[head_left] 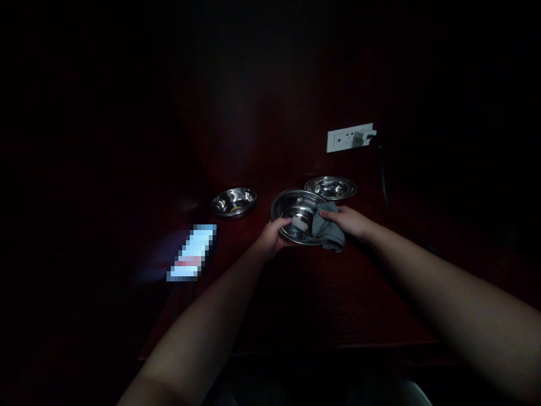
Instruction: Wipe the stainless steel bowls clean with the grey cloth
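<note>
A shiny metal bowl (296, 202) is tilted toward me above the dark red table. My left hand (273, 238) grips its lower left rim, thumb inside and fingers underneath. A grey cloth (328, 224) is bunched in my right hand (349, 221), its thumb on top; the cloth lies over the bowl's right rim and hangs down below it. A pale patch, perhaps a label or reflection, shows on the bowl's inside. The fingers beneath the bowl and behind the cloth are hidden.
Another metal bowl (234, 203) sits at the left, and wide-rimmed metal dishes (331, 187) stand behind on the right. A lit, pixelated screen (192, 254) lies at the left with a cable. A plug sits in the wall socket (350, 137). The table's front edge (338, 347) runs below my arms.
</note>
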The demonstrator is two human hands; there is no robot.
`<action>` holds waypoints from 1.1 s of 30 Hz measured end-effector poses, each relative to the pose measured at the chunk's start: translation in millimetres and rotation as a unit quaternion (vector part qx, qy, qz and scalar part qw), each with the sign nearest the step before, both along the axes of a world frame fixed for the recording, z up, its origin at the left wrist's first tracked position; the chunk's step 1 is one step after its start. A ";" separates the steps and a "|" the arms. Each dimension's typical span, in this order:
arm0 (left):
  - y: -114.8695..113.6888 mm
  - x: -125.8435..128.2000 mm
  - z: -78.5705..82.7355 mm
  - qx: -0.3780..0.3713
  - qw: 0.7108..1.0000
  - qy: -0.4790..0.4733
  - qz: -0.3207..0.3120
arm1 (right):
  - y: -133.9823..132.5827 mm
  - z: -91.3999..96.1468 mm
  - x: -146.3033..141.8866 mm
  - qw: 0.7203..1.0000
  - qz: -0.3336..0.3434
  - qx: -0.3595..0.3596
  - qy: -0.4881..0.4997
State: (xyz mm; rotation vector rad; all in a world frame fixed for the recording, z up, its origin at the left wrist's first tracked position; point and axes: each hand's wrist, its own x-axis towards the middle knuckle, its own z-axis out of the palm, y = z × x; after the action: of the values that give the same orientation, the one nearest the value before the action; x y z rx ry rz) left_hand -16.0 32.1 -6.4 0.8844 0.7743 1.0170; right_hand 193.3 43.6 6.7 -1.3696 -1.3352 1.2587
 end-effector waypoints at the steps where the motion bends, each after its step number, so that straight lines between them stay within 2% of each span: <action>1: 0.1 0.1 -0.2 0.000 1.000 0.000 0.000 | 0.1 -0.1 0.1 1.000 -0.001 0.001 0.000; 8: 0.9 -0.1 -1.0 0.004 1.000 -0.001 -0.006 | 0.3 1.2 0.3 1.000 0.007 0.000 -0.029; 33: 0.1 0.5 1.5 -0.007 1.000 0.006 -0.001 | 4.5 -3.2 1.8 1.000 0.016 -0.005 -0.009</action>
State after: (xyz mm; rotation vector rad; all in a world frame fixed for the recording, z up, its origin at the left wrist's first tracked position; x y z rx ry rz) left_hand -15.5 32.2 -4.9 0.8801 0.7898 1.0047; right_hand 195.2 48.1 3.5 -1.3744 -1.3709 1.2787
